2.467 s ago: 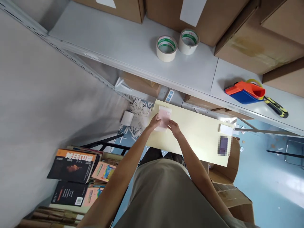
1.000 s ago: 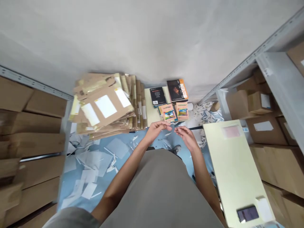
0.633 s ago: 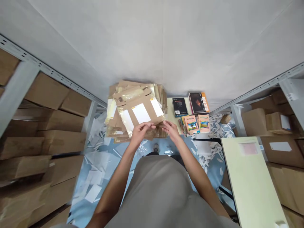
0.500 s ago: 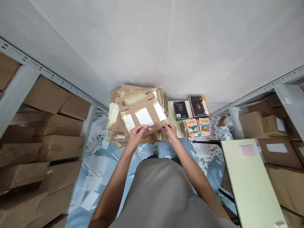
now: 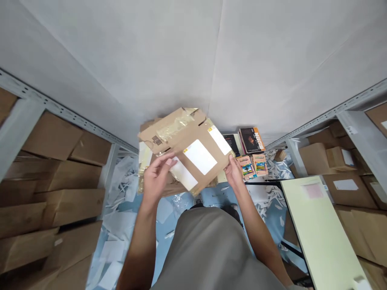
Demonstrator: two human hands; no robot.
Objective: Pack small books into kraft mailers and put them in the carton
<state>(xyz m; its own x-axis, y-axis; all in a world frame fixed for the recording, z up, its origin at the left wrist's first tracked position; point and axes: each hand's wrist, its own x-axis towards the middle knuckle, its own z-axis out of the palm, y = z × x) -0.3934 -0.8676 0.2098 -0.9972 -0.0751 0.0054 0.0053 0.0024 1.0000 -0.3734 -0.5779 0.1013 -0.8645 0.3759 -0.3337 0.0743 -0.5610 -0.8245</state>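
Observation:
A flattened cardboard box (image 5: pixel 193 139) is held up in front of me, tilted, its lower edge turned toward me. Three white labels run across it, the middle one (image 5: pixel 200 157) being the widest, and shiny clear tape (image 5: pixel 175 125) clings to its upper left flap. My left hand (image 5: pixel 157 177) is closed at its lower left edge, thumb and fingers by the left label. At the right corner, my right hand (image 5: pixel 234 171) pinches the cardboard with the thumb on top. Underneath, a pile of flattened cardboard (image 5: pixel 175 188) is mostly hidden.
Magazines (image 5: pixel 252 140) and thin booklets (image 5: pixel 246 166) lie on a pale table right of the pile. Shelves of brown boxes (image 5: pixel 75 171) stand on both sides. A pale green tabletop (image 5: pixel 323 225) is at lower right. Paper scraps (image 5: pixel 113 249) litter the blue floor.
The flattened box has come up off the pile, nearer to me, and turned clockwise. My right hand has moved right with its corner; my left hand has shifted left along its edge.

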